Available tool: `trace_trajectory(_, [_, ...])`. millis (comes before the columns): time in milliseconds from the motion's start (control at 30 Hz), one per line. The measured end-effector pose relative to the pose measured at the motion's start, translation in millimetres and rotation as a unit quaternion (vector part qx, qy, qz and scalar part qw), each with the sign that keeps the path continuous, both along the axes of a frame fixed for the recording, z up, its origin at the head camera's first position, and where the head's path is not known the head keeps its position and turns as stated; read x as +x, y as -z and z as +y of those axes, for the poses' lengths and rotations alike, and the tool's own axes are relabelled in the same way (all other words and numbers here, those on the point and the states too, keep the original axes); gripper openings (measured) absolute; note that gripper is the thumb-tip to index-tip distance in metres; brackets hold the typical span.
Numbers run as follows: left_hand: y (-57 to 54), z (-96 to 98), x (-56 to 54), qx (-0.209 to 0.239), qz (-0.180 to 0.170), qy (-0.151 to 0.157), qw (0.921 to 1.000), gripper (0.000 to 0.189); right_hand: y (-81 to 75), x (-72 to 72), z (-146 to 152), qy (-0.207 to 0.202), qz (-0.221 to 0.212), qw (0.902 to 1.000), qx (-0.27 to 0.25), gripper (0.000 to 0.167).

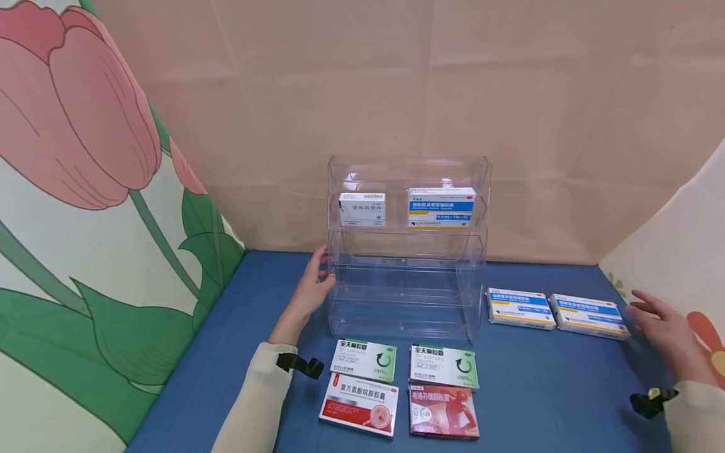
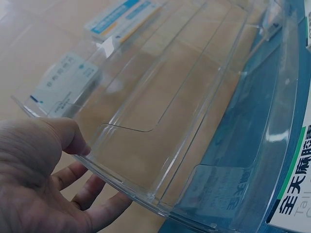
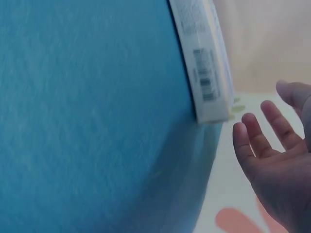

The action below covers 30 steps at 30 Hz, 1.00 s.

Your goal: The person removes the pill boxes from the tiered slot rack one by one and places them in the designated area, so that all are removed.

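My left hand [image 1: 310,290] is at the left side of a clear plastic tiered display rack [image 1: 396,308]. In the left wrist view, its thumb and loosely bent fingertips [image 2: 124,200] rest along the rack's side edge. Off to the right, my right hand [image 1: 659,324] has spread, relaxed fingers and holds nothing. It hovers just beside a blue-and-white medicine box [image 1: 590,316], with a gap between them in the right wrist view. A matching medicine box [image 1: 521,308] lies to the left of that one. High in the rack stand a white medicine box [image 1: 362,210] and another blue-and-white box [image 1: 441,209].
In front of the rack lie two green-and-white capsule boxes [image 1: 364,360], a red-and-white box [image 1: 359,404] and a pink-red box [image 1: 444,412]. Blue cloth [image 1: 544,390] covers the table. A beige backdrop [image 1: 283,113] hangs behind, with flower-printed panels [image 1: 170,352] at the sides.
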<state>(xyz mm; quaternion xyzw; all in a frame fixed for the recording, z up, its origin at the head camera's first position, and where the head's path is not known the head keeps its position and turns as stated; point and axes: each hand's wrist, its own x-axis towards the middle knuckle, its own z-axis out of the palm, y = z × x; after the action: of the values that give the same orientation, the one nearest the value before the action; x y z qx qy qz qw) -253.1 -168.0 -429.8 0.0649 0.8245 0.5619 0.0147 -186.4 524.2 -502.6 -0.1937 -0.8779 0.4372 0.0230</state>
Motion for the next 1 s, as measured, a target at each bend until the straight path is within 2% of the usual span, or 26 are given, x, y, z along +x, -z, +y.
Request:
trace_trajectory(100, [-0.4,0.0,-0.1,-0.001,0.001,0.002,1.0000,0.074,-12.5,-1.6,-12.3,-0.006,0.002,1.0000,0.007,0.078])
trace_trajectory(367, [-0.6,-1.2,0.0,0.005,0.000,0.003,1.0000,0.073,-53.8,-8.9,-48.5,-0.084,0.016,0.9958,0.030,0.077])
trace_trajectory(700, [1.5,-1.4,0.5,0.005,0.000,-0.001,1.0000,0.074,-100.6,-22.1,-102.4,-0.156,0.067,0.9832,0.067,0.071])
trace_trajectory(1000, [1.2,0.5,-0.3,0.007,-0.003,0.000,1.0000,0.074,-126.5,-34.3,-136.6,-0.191,0.122,0.9722,0.058,0.068])
